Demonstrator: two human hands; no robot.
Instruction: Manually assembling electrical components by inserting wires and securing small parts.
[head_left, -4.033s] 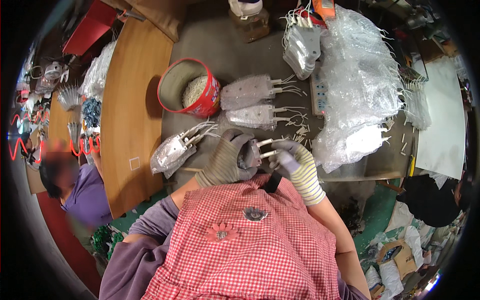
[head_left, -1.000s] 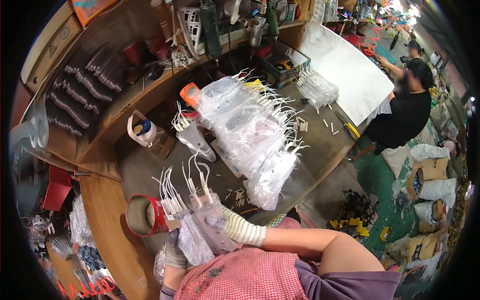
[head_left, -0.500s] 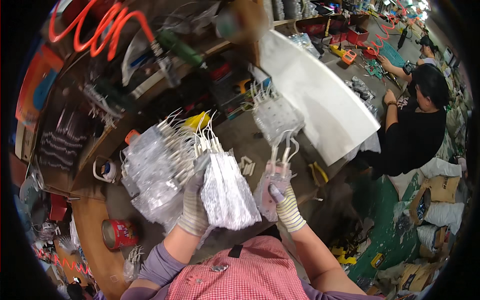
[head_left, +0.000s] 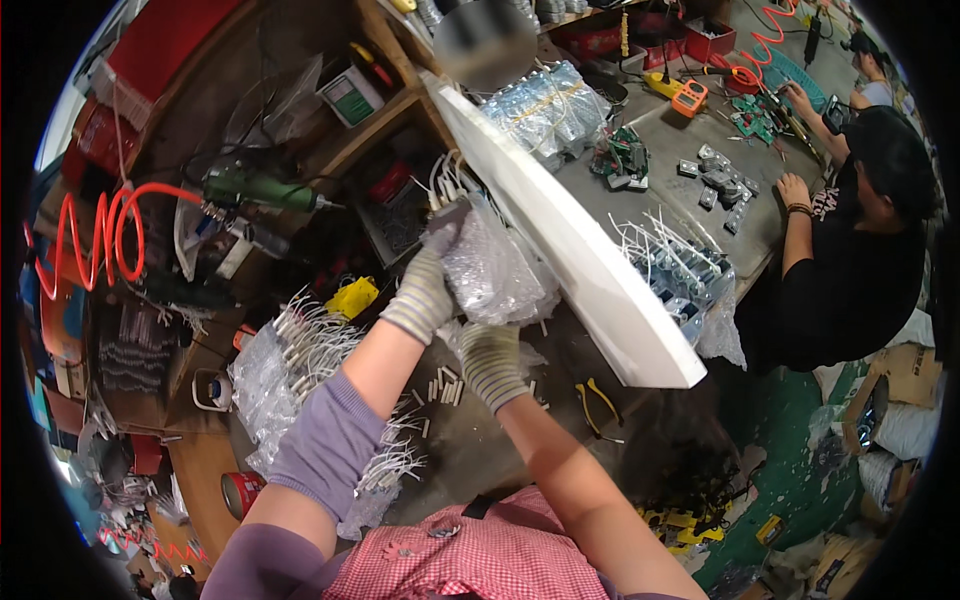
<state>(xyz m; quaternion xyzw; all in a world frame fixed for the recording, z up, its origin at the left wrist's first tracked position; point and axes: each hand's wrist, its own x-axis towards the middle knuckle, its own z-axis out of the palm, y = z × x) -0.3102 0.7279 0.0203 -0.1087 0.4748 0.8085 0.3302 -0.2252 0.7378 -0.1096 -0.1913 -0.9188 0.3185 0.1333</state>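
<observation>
My left hand, in a striped knit glove, is closed round the upper left side of a bubble-wrapped pack. White wires stick out of its top. The pack is held up against the white board. At its lower edge is my right hand, gloved too. The fingers of that hand are hidden by the pack, and a scrap of clear plastic shows beside it. To the left lies a heap of similar wrapped packs with many white wires.
Short white tubes and yellow-handled pliers lie on the bench. A green power screwdriver hangs at the left from a coiled orange hose. Beyond the board, a person in black works at another table. A red tin stands lower left.
Both hands have moved up and away from me to the board, the right one also leftward. The smaller piece my right hand held is no longer plainly visible. My view has shifted.
</observation>
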